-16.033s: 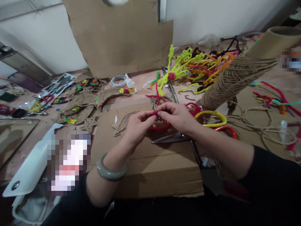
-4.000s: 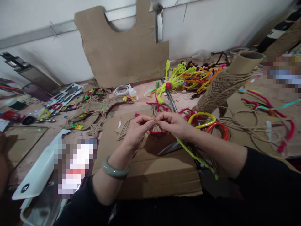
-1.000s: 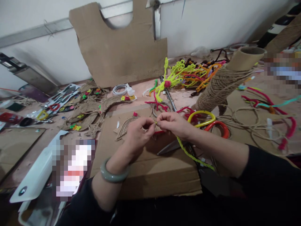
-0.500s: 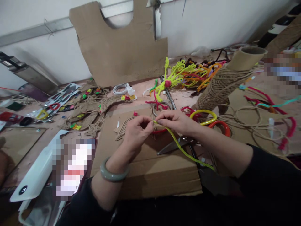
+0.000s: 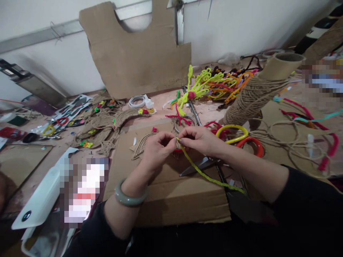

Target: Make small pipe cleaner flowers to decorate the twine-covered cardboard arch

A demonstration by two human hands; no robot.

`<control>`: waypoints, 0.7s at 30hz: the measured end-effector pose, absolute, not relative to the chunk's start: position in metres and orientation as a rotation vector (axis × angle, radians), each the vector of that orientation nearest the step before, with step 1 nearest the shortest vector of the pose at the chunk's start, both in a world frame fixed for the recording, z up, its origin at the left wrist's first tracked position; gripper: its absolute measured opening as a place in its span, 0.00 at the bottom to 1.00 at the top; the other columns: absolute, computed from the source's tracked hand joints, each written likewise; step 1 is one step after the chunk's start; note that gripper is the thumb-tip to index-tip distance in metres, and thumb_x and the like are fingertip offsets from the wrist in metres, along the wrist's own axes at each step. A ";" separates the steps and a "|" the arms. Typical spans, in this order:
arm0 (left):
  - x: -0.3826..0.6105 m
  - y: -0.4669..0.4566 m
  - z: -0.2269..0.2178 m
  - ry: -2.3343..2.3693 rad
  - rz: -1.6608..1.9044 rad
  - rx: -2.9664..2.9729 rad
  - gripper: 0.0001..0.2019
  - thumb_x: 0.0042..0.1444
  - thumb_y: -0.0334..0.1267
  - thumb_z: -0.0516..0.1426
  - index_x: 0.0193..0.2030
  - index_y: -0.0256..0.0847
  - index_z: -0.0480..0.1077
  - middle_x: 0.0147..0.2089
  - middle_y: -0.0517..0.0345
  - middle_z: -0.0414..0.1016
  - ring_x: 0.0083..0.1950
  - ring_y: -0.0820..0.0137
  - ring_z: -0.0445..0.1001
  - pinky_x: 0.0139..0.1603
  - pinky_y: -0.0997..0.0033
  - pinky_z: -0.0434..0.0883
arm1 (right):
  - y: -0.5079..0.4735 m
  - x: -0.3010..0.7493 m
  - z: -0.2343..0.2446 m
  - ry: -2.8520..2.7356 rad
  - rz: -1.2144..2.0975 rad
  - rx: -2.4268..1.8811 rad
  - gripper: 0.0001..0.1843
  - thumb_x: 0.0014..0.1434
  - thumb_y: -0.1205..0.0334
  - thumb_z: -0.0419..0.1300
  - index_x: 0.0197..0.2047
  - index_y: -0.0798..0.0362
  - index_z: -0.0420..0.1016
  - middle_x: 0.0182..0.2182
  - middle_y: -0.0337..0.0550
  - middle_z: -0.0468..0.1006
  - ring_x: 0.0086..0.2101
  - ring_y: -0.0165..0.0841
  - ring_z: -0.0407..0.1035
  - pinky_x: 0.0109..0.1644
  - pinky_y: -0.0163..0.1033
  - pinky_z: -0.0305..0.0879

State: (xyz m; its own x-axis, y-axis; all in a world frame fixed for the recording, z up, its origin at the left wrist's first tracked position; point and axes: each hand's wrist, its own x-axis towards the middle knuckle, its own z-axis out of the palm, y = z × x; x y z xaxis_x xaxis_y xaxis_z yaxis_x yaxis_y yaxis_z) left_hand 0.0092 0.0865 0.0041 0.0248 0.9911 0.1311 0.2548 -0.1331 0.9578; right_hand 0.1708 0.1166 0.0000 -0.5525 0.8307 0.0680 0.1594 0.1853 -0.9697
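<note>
Above a cardboard box [image 5: 171, 194], my two hands meet at the fingertips. My left hand [image 5: 160, 148], with a bangle on the wrist, pinches one end of a yellow-green braided cord [image 5: 201, 172]. My right hand [image 5: 199, 140] pinches the same cord just beside it. From there the cord hangs down to the right, its far end below my right forearm. Scissors with yellow and orange handles [image 5: 232, 132] lie under and behind my right hand, partly hidden. Behind my left hand, a crescent of coiled twine [image 5: 139, 144] rests on the box.
A cone of jute twine [image 5: 248, 94] stands at the right, loose twine around it. Bright cords [image 5: 206, 84] lie heaped at the back. Twine ornaments [image 5: 92, 130] and a phone with a blurred screen [image 5: 85, 192] are on the left. Upright cardboard [image 5: 136, 60] leans on the wall.
My right hand has shifted slightly, its fingertips now closer to my left ones. The hanging cord sags a little lower near the hands. Everything else looks the same.
</note>
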 end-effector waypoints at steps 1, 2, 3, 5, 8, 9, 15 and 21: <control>0.009 0.087 0.004 1.316 1.168 1.491 0.02 0.42 0.32 0.60 0.24 0.38 0.71 0.21 0.62 0.70 0.23 0.77 0.65 0.24 0.77 0.63 | 0.116 0.170 0.000 -1.800 1.464 -0.927 0.05 0.51 0.63 0.57 0.28 0.56 0.68 0.21 0.35 0.69 0.23 0.25 0.63 0.27 0.31 0.60; 0.009 0.087 0.003 1.307 1.166 1.476 0.02 0.42 0.33 0.60 0.24 0.38 0.71 0.21 0.62 0.70 0.23 0.77 0.65 0.25 0.77 0.63 | 0.115 0.169 0.000 -1.753 1.520 -0.927 0.05 0.50 0.62 0.57 0.28 0.56 0.67 0.21 0.35 0.69 0.22 0.25 0.64 0.27 0.31 0.61; 0.009 0.087 0.003 1.296 1.163 1.457 0.03 0.42 0.33 0.61 0.24 0.37 0.71 0.21 0.62 0.70 0.23 0.77 0.66 0.25 0.77 0.64 | 0.115 0.168 -0.001 -1.712 1.565 -0.926 0.05 0.50 0.62 0.58 0.28 0.55 0.67 0.21 0.35 0.70 0.22 0.24 0.64 0.27 0.31 0.62; 0.009 0.088 0.003 1.278 1.158 1.406 0.04 0.42 0.34 0.61 0.24 0.37 0.70 0.22 0.62 0.70 0.23 0.77 0.66 0.25 0.77 0.64 | 0.114 0.167 -0.002 -1.650 1.622 -0.919 0.06 0.50 0.61 0.58 0.28 0.55 0.67 0.21 0.35 0.70 0.22 0.24 0.65 0.27 0.31 0.64; 0.009 0.088 0.004 1.255 1.161 1.345 0.05 0.41 0.35 0.61 0.24 0.36 0.70 0.21 0.62 0.69 0.22 0.77 0.65 0.24 0.77 0.64 | 0.113 0.166 -0.004 -1.588 1.639 -0.913 0.08 0.50 0.60 0.59 0.30 0.55 0.67 0.22 0.36 0.71 0.23 0.26 0.67 0.27 0.32 0.66; 0.009 0.088 0.004 1.244 1.161 1.328 0.05 0.42 0.35 0.61 0.24 0.36 0.69 0.20 0.63 0.69 0.21 0.77 0.65 0.24 0.77 0.64 | 0.113 0.166 -0.004 -1.576 1.629 -0.915 0.08 0.50 0.60 0.59 0.30 0.55 0.67 0.22 0.36 0.71 0.23 0.26 0.67 0.28 0.33 0.66; 0.010 0.086 -0.001 1.229 1.114 1.337 0.04 0.44 0.34 0.59 0.25 0.36 0.69 0.21 0.63 0.69 0.23 0.78 0.65 0.25 0.77 0.65 | 0.112 0.165 -0.005 -1.546 1.609 -0.922 0.08 0.50 0.60 0.58 0.29 0.55 0.66 0.22 0.36 0.70 0.22 0.24 0.66 0.26 0.31 0.64; 0.006 0.085 0.001 1.313 0.978 1.663 0.04 0.47 0.32 0.56 0.25 0.36 0.70 0.23 0.60 0.71 0.25 0.75 0.67 0.28 0.76 0.65 | 0.115 0.166 -0.005 -1.757 1.448 -0.945 0.04 0.50 0.63 0.57 0.28 0.55 0.67 0.21 0.34 0.68 0.22 0.24 0.63 0.25 0.30 0.61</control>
State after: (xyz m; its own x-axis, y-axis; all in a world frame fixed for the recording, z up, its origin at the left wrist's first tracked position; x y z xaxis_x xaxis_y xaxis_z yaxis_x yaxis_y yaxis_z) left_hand 0.0057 0.0849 0.0010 0.1676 0.9809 0.0982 0.3755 -0.1557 0.9136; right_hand 0.1658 0.1147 -0.0055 -0.5183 0.8540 0.0453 0.1189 0.1244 -0.9851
